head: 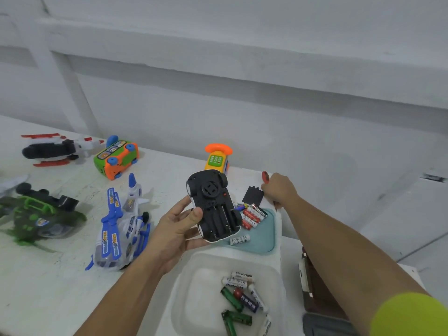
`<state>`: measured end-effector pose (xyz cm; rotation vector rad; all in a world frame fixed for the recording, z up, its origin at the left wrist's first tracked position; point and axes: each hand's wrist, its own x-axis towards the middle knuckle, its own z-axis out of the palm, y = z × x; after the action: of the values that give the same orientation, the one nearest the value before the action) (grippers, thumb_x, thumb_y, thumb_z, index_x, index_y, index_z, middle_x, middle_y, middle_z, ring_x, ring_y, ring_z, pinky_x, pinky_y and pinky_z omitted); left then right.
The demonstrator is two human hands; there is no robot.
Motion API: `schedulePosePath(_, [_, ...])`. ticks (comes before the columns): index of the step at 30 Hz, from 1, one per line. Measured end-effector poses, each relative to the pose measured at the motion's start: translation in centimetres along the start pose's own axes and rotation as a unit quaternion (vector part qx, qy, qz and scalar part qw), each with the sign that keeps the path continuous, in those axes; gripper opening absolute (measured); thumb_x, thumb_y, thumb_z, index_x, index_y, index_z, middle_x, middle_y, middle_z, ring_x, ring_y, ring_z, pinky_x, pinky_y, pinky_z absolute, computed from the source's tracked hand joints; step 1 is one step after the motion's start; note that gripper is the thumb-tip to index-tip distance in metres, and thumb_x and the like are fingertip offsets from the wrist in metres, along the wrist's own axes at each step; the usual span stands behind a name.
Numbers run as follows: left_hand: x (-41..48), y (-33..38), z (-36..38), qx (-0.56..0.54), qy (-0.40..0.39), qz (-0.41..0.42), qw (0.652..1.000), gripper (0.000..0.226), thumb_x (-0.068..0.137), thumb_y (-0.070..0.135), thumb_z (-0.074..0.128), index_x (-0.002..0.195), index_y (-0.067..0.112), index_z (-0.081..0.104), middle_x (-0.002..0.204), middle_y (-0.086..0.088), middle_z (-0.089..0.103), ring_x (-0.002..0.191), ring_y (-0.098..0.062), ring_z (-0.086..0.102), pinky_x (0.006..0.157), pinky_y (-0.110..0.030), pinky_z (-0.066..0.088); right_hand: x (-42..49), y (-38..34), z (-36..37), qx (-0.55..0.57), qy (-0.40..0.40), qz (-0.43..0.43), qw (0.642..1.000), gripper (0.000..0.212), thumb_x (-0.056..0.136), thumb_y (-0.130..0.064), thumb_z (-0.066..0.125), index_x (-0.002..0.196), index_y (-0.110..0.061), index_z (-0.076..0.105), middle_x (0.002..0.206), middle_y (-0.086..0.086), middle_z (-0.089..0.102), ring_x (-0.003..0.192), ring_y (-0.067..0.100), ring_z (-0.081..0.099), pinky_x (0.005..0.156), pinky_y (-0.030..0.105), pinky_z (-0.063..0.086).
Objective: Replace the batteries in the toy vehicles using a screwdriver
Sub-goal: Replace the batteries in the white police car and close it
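Note:
My left hand [178, 230] grips a toy car [213, 206] turned upside down, its black underside up and the battery bay open with no cells in it. The black battery cover [252, 197] lies on the table just beyond. My right hand [278, 187] is curled round a screwdriver with a red handle [265, 177], held low over the table by the cover. A teal tray [268, 235] holds several red and black batteries [253, 215]. A white tub [191, 287] nearer me holds several white, green and blue batteries [240, 297].
Other toys lie on the white table: a blue and white helicopter [121, 229], a green helicopter [36, 214], an orange and green bus [116, 157], a black and red aircraft [55, 150], an orange toy phone [217, 158]. A brown case [315, 282] sits at the right edge.

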<state>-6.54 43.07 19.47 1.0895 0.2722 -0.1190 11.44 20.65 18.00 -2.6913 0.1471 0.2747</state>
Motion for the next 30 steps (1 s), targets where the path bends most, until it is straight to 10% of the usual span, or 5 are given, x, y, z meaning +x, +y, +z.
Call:
schedulePosePath(8, [0.0,0.0,-0.4,-0.002,0.002,-0.006,1.000,0.061,0.074,0.022,0.067,0.134,0.021,0.055,0.106,-0.007,0.075,0.080,-0.027,0.074,0.058,-0.040,0.060,-0.5,0.6,-0.2,0.010,-0.016,-0.024,1.000,0.030,0.095,-0.031,0.049,0.072,-0.011,0.049,0.064,0.005,0.054,0.058,0.021,0.056,0.049,0.026,0.033])
schedulePosePath(16, [0.2,0.4,-1.2,0.002,-0.025,-0.022,0.999,0.063,0.074,0.021,0.068,0.136,0.020,0.053,0.110,-0.008,0.073,0.084,-0.029,0.073,0.061,-0.042,0.061,-2.9,1.1,-0.4,0.035,0.047,-0.035,0.998,0.045,0.097,-0.033,0.052,0.135,-0.010,0.052,0.136,0.013,0.052,0.117,0.029,0.055,0.091,0.031,0.042])
schedulePosePath(30, [-0.3,0.7,-2.0,0.006,-0.074,-0.025,0.997,0.042,0.073,0.023,0.068,0.115,0.029,0.063,0.102,-0.006,0.076,0.081,-0.029,0.074,0.066,-0.043,0.062,-11.3,-1.5,0.2,-0.003,0.011,-0.189,0.982,0.025,0.094,-0.006,0.050,0.103,-0.017,0.071,0.096,-0.008,0.050,0.078,-0.001,0.051,0.078,0.027,0.045])
